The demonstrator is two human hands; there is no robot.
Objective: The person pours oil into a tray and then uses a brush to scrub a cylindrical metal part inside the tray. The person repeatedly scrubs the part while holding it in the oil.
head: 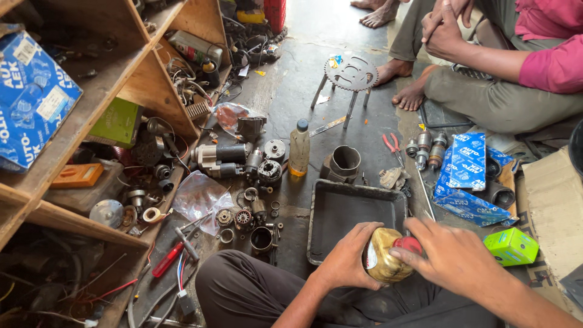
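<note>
At the far left a slanted wooden shelf unit (91, 115) holds a blue carton (33, 100), a green box (118, 121) and an orange box (77, 175) among loose metal parts. On the floor just beside it lie a red-handled screwdriver (167, 260), a clear plastic bag (200, 195), a grey starter motor (221, 159) and small gears and rings. Further right stands a plastic bottle (299, 148) with amber liquid, and near it a grey metal housing (343, 164). A black metal tray (340, 206) lies in front of the person's knees. Over its near edge the left hand (347, 258) wraps closed around the body of a yellowish bottle (382, 255), held on its side, while the right hand (452, 255) closes its fingers on the bottle's red cap (408, 245). Right of the tray lie red pliers (392, 144), blue packets (464, 176) and a small green box (511, 246). At upper right another person sits in a pink sleeve (549, 64)
</note>
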